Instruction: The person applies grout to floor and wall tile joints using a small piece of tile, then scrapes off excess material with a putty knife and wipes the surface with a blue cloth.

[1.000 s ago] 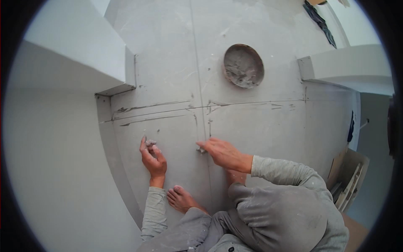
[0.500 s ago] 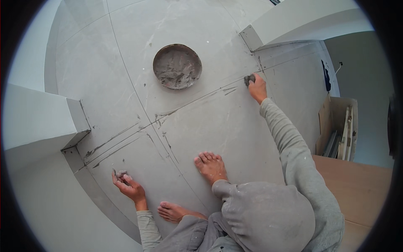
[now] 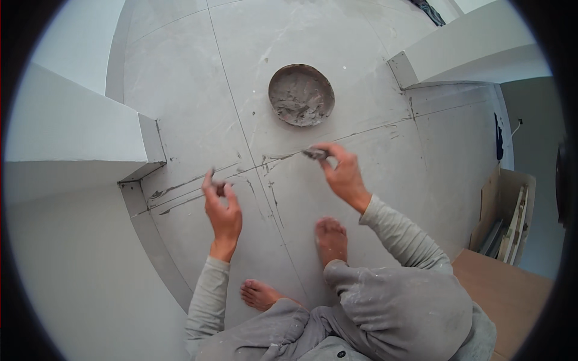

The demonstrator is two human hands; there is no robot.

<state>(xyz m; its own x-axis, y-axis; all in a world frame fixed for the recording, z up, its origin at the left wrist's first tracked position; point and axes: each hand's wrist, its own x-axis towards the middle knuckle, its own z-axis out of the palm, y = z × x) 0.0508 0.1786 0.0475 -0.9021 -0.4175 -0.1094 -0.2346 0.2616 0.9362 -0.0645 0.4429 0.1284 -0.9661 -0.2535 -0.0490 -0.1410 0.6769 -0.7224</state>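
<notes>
Over the grey tiled floor, my right hand [image 3: 346, 177] pinches a dark grey lump of grout [image 3: 314, 153] between thumb and fingertips, just above a long tile joint [image 3: 355, 133]. To its left, my left hand [image 3: 224, 213] has its fingers curled close together, blurred by motion. A small grey lump of grout appears to sit between them, partly hidden. Ahead of both hands stands a round bowl [image 3: 310, 70] of lumpy grey grout [image 3: 299, 99]. Dark grout smears [image 3: 180, 206] run along the joint near my left hand and around the joint crossing.
White wall ends with grey tile skirting stand at left [image 3: 152, 139] and right [image 3: 402, 70]. A box holding long strips [image 3: 516, 222] and a brown board [image 3: 503, 295] lie to the right. My bare feet [image 3: 331, 240] rest on the tiles. Dark material [image 3: 429, 11] lies at the top.
My right hand has come left and nearer along the joint with its lump. My left hand has moved forward and right, toward the joint. The whole view has shifted, placing the bowl further right.
</notes>
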